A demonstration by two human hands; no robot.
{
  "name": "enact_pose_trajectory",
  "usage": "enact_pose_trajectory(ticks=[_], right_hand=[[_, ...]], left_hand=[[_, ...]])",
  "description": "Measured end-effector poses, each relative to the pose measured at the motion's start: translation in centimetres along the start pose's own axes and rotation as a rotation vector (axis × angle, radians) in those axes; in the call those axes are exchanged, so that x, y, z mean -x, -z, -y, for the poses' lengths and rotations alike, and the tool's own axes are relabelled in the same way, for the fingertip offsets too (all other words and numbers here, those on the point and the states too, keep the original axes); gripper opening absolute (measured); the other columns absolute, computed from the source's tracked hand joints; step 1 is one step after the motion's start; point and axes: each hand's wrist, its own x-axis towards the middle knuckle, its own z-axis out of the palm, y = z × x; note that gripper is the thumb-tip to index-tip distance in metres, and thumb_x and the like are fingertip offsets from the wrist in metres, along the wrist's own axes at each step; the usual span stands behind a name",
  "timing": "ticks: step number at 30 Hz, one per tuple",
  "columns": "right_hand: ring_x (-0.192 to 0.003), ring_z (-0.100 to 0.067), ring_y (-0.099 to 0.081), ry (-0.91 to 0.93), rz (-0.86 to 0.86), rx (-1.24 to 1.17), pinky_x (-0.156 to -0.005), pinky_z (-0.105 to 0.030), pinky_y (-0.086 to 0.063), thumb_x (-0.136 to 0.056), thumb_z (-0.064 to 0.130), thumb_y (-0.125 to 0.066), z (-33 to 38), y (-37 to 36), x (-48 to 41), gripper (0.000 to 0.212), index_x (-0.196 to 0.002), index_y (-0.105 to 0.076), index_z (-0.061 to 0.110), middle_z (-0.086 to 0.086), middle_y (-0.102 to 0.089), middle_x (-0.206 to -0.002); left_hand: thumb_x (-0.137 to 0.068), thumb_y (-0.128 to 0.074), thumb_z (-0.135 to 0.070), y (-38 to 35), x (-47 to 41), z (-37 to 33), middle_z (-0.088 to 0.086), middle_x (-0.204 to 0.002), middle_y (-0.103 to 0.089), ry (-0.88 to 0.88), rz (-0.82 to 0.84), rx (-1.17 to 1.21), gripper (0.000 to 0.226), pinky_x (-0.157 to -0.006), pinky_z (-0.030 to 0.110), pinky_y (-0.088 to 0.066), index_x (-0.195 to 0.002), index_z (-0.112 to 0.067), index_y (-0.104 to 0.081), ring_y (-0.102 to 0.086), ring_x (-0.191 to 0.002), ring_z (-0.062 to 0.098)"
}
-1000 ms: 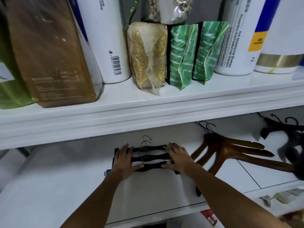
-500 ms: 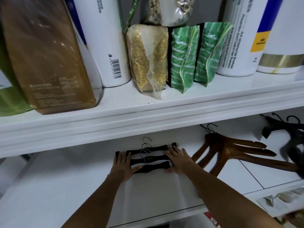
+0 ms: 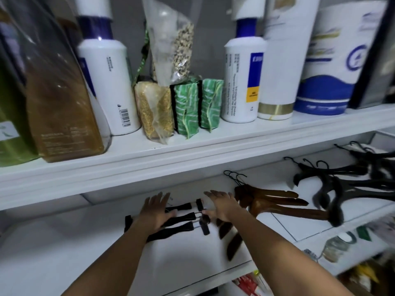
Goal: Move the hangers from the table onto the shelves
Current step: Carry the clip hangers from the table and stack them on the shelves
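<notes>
L hand, R hand flat-fingered on black hangers; txt on bottle blurred

clip hangers on lower shelf | coat hangers right | bottles on upper shelf

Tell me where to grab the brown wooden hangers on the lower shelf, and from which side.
Grip the brown hangers at the neck, just under their wire hooks, coming down from the front. They lie flat with hooks toward the back, and their arms fan apart to the right, so probably only the neck gathers them all.
</notes>
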Motion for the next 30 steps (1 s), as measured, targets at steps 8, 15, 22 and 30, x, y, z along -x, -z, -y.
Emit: enact_pose_trajectory(ticks=[8, 15, 22, 30], right_hand=[[-0.130, -0.028, -0.044, -0.257, -0.152, 0.006, -0.110, -0.039, -0.029, -0.094, 0.041, -0.049, -5.6, 6.0, 7.3, 0.055, -0.144, -0.037, 0.020, -0.011, -0.046, -0.144], [-0.130, -0.028, -0.044, -0.486, -0.272, -0.026, -0.107, -0.038, -0.031, -0.096, 0.037, -0.045, -10.9, 9.9, 15.3, 0.052, -0.146, -0.037, 0.021, -0.009, -0.047, -0.142], [-0.124, -0.031, -0.049, -0.693, -0.365, -0.013, -0.100, -0.038, -0.039, -0.097, 0.034, -0.044, -15.7, 12.8, 23.1, 0.047, -0.141, -0.043, 0.018, -0.011, -0.054, -0.134], [-0.121, -0.030, -0.050, -0.892, -0.449, -0.016, -0.098, -0.039, -0.038, -0.096, 0.034, -0.046, -23.0, 15.4, 31.4, 0.041, -0.133, -0.048, 0.016, -0.012, -0.055, -0.131]], left_hand=[[-0.094, -0.045, -0.049, 7.2, -0.3, -10.0, 0.001, -0.155, -0.028, -0.259, -0.074, 0.100, 0.064, -0.116, 0.033, -0.025, -0.149, -0.024, -0.024, -0.029, -0.141, 0.026], [-0.095, -0.048, -0.042, 11.4, 0.4, -19.3, 0.004, -0.153, -0.031, -0.485, -0.127, 0.083, 0.061, -0.112, 0.032, -0.030, -0.148, -0.023, -0.027, -0.035, -0.137, 0.025], [-0.094, -0.048, -0.046, 13.2, 1.6, -28.9, 0.003, -0.150, -0.038, -0.655, -0.151, 0.079, 0.058, -0.110, 0.033, -0.036, -0.146, -0.024, -0.031, -0.041, -0.133, 0.025], [-0.096, -0.045, -0.043, 14.8, 2.5, -41.5, 0.003, -0.152, -0.034, -0.853, -0.175, 0.039, 0.057, -0.114, 0.034, -0.024, -0.146, -0.020, -0.030, -0.032, -0.139, 0.022]])
